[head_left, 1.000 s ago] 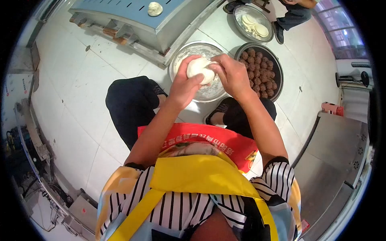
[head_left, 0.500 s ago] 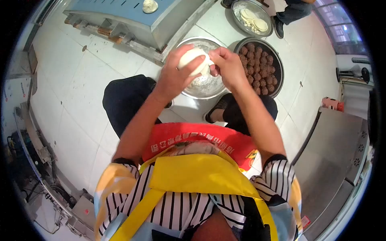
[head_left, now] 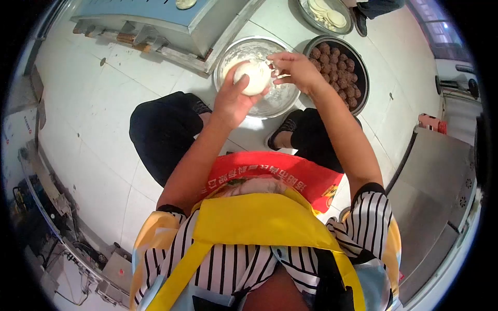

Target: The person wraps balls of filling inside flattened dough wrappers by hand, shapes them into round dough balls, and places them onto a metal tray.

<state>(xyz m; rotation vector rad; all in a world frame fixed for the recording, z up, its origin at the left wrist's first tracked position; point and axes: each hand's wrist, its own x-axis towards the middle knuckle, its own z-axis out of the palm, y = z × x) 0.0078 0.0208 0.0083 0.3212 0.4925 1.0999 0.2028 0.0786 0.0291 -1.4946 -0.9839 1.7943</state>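
My left hand (head_left: 233, 98) is wrapped around a smooth, round, white dough ball (head_left: 254, 78), with the thumb lying across its top. To its right, my right hand (head_left: 295, 71) has its fingers apart and slightly curled, with small white dough bits clinging near the fingertips. Both hands are above a wide metal bowl (head_left: 270, 110) dusted with flour. Right of the bowl stands a dark round pan (head_left: 367, 85) with rows of brown filling balls (head_left: 340, 72).
A metal basin (head_left: 306, 22) with flat dough rounds (head_left: 327, 13) stands at the back, beside another person's shoe (head_left: 360, 22). On the left, a blue-topped metal table (head_left: 150, 10) carries a dough piece (head_left: 185, 3). A steel cabinet (head_left: 430, 192) is at right.
My right hand has come away from the dough ball, its fingers spreading from a pinch. My left hand has turned and lowered slightly, showing more of the ball's rounded top.
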